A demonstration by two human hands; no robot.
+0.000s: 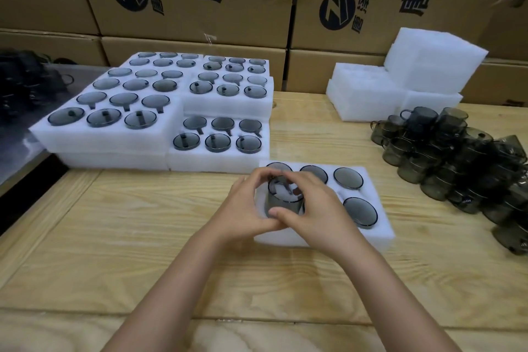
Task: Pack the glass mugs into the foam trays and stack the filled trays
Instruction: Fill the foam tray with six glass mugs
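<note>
One glass mug (281,200) stands upright, seemingly half sunk, in the front-left pocket of the foam tray (274,238), directly between both hands. Left hand (251,206) and right hand (313,208) curl round its sides; pressing straight down should seat it.

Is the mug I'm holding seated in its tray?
Not seated: the smoky grey glass mug stands above the white foam tray; seated mugs lie flush.

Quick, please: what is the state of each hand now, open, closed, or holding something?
Left hand: holds the glass mug, fingers curled round it.
Right hand: grips the same mug, over the foam tray.
</note>
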